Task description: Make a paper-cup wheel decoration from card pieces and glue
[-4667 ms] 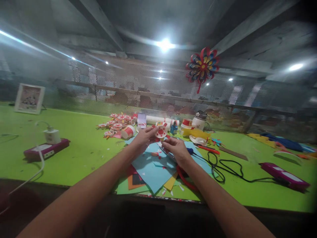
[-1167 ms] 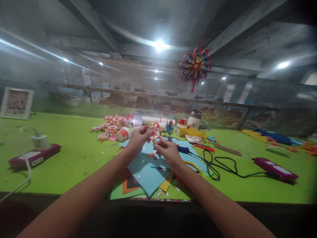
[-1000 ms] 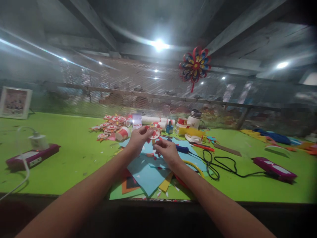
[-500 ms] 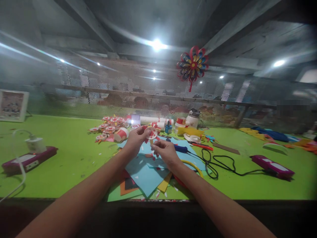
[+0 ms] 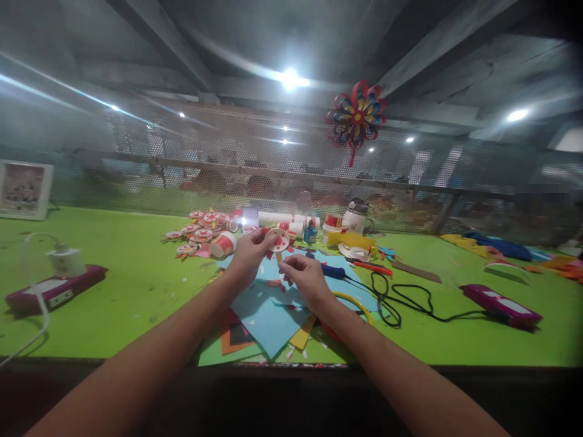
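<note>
My left hand (image 5: 248, 254) is closed on a small round white paper disc with red pieces (image 5: 277, 240), holding it up above the table. My right hand (image 5: 306, 278) sits just below and to the right of the disc, fingers pinched together; what they pinch is too small to name. Both hands hover over a pile of coloured paper sheets (image 5: 268, 309), mostly light blue, with orange, yellow and black ones beneath.
A heap of finished red-and-white discs (image 5: 200, 231) and a red paper cup (image 5: 223, 244) lie behind on the green table (image 5: 136, 273). Right of the hands lie a black cable (image 5: 401, 303), a yellow ring (image 5: 357, 301), a purple box (image 5: 501, 306). Another purple box (image 5: 50, 290) with a charger is left. A mesh screen carries a paper pinwheel (image 5: 356, 118).
My hands keep nearly the same pose; the disc has turned slightly in my left hand and my right hand has stayed close below it. The view has shifted a little.
</note>
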The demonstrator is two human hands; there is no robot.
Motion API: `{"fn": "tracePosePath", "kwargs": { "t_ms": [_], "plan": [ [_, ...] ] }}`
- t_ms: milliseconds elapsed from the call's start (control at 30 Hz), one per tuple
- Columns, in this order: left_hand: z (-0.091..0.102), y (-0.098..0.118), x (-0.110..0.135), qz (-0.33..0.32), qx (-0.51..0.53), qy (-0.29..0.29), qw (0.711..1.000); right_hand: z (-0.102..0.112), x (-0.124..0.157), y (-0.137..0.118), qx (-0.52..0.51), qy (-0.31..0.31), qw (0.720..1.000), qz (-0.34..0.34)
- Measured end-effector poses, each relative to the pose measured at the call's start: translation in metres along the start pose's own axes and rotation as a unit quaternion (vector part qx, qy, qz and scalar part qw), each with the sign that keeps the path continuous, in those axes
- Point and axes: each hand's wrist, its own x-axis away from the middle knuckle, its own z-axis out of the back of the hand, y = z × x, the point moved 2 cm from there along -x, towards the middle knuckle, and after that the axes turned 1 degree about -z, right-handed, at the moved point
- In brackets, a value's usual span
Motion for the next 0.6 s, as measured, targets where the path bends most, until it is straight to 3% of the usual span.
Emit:
{"fn": "tracePosePath", "kwargs": {
  "t_ms": [600],
  "plan": [
    [-0.0054, 0.0037, 0.0020, 0.017, 0.038, 0.000, 0.999, -0.0005, -0.0004, -0.0011, 0.002, 0.008, 1.000, -0.002]
  ]
}}
